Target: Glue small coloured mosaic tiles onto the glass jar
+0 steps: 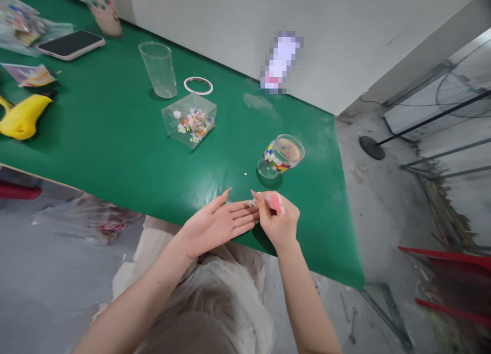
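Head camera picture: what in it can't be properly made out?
All in the head view:
- Pink-and-white tube: partly covered by the grip of the right hand; any print is too small to read.
- Pale bits by the left hand: too small to identify.
- Yellow tool: cut off by the left edge.
- Bright rectangle: blurred into blocks.

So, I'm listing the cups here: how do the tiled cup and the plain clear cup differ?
The tiled cup wears a band of coloured pieces; the plain clear cup has none. The tiled cup stands just beyond the right hand, the plain clear cup farther off by the clear box. Both are see-through and stand on the green table.
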The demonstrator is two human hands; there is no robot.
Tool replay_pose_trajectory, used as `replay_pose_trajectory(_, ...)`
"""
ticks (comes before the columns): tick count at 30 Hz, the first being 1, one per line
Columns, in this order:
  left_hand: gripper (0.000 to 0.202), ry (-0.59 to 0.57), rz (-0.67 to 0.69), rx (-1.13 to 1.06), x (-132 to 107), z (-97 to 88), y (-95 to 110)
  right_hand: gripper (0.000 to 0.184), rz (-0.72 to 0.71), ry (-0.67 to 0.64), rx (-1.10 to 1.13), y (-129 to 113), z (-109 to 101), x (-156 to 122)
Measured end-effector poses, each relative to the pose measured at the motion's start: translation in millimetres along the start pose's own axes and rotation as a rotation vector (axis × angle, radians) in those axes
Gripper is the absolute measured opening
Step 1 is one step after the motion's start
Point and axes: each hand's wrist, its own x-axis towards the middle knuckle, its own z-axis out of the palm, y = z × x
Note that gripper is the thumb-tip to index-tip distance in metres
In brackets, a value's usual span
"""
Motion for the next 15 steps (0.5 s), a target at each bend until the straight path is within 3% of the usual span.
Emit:
replay_pose_trajectory(5, 0.068, 0.021, 0.009, -0.013, 0, 2.3, 0, 0.018, 0.001, 0.048, 0.025, 1, -1, 1)
replay_pose_trajectory(8, 0.069, 0.054, 0.012, -0.021, 0, 4.0, 1, 0.016, 0.084, 0.111, 0.082, 2, -3, 1)
replay_pose_trajectory(11, 0.069, 0.077, 0.011, -0.028, 0, 5.4, 1, 0.016, 0.286, 0.18, 0.19, 4, -9, 2)
replay_pose_trajectory(15, 0.07, 0.095, 0.006, -0.025, 0, 7.5, 3, 0.028, 0.712, 0.211, 0.441, 17, -20, 6)
